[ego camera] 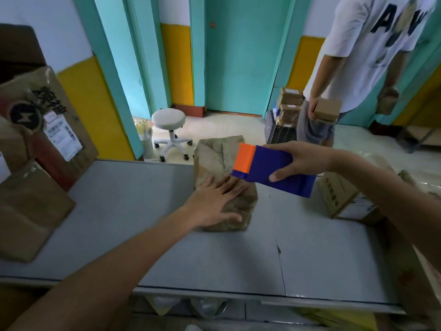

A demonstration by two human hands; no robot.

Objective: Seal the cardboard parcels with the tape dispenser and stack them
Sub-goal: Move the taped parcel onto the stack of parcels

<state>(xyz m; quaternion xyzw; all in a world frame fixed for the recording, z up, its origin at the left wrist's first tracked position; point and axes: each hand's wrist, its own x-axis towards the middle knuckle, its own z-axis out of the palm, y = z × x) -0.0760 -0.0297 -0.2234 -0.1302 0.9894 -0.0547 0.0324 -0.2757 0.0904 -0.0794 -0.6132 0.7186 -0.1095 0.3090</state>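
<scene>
Fingers (235,187) of the left hand (214,204) lie spread and flat on the near half of the parcel (216,155), pressing it to the table (143,223). Just past their tips, the right hand (301,161) curls thumb and fingers round the tape dispenser (267,169), its orange nose low over the parcel; whether it touches, I cannot tell. The cutter could nick those close fingertips. Tape may wrinkle on the crumpled top. With lighter pressure, the parcel could slide.

You can read dark letters "A" and "W" on the far-right T-shirt (372,51). Print on the left box (47,115) and right box (336,192) is unreadable.
</scene>
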